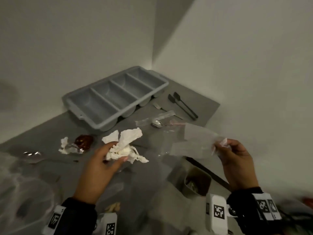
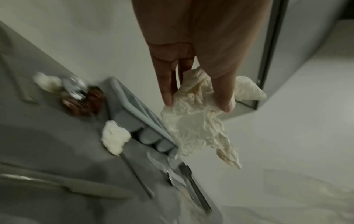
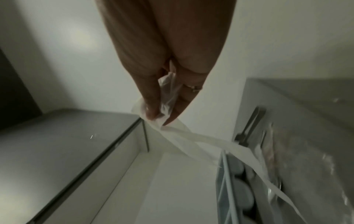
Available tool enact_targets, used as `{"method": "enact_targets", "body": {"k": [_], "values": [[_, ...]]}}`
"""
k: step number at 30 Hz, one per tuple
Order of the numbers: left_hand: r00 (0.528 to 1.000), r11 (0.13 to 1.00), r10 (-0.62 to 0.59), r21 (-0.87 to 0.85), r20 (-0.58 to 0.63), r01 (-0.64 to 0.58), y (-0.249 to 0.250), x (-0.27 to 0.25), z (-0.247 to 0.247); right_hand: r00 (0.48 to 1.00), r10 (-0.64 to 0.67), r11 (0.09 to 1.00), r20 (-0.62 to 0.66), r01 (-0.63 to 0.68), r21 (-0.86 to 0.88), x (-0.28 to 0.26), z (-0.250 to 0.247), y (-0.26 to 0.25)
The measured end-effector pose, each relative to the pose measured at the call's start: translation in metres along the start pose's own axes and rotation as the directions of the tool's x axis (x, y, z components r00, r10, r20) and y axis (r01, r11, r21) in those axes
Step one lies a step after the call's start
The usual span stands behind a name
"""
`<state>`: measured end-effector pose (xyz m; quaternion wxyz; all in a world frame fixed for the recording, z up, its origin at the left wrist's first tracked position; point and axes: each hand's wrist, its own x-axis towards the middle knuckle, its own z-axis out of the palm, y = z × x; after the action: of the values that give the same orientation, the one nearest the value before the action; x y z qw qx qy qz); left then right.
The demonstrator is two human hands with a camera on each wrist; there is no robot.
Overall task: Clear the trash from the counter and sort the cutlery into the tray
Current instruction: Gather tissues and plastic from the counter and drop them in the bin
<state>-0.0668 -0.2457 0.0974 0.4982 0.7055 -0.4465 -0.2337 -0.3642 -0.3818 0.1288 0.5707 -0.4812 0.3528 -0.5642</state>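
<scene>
While the left hand [image 1: 103, 160] grips a crumpled white napkin [image 1: 125, 146] at the lower centre of the head view, the right hand [image 1: 237, 160] at the lower right pinches a thin translucent wrapper [image 1: 194, 141] that trails toward the centre. Behind them, a grey four-compartment cutlery tray [image 1: 115, 97] sits at the middle of the grey table [image 1: 42, 133], against the wall. Right of the tray lie two black utensils [image 1: 183, 104], a fork [image 1: 158, 106] and a spoon [image 1: 156, 123]. Left of centre lie a smaller napkin wad [image 1: 66, 146] and a red sauce cup [image 1: 84, 141].
</scene>
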Motion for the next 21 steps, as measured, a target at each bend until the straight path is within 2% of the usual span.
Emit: {"method": "enact_targets", "body": {"k": [3,6,12,15,18,21], "values": [[0.988,0.998,0.055,-0.003,0.142,-0.055,0.027,0.017,0.064,0.987,0.005,0.999,-0.163,0.003,0.05,0.001,-0.076,-0.004],[0.965,0.998,0.067,-0.001,0.255,-0.069,0.049,0.029,0.134,0.957,0.034,0.999,-0.289,-0.028,0.025,0.003,-0.148,-0.006],[0.902,0.998,0.028,0.045,0.431,-0.053,0.071,0.03,0.284,0.893,0.166,0.981,-0.419,-0.195,-0.026,0.012,-0.276,0.026],[0.86,0.993,-0.052,0.116,0.508,-0.009,0.058,0.033,0.353,0.849,0.239,0.959,-0.472,-0.283,-0.022,0.029,-0.32,0.057],[0.801,0.965,-0.2,0.257,0.564,0.06,0.033,0.046,0.411,0.778,0.338,0.918,-0.529,-0.398,0.001,0.049,-0.352,0.101],[0.698,0.919,-0.327,0.386,0.637,0.079,0.005,0.062,0.464,0.692,0.413,0.884,-0.592,-0.461,0.077,0.07,-0.377,0.149]]}}
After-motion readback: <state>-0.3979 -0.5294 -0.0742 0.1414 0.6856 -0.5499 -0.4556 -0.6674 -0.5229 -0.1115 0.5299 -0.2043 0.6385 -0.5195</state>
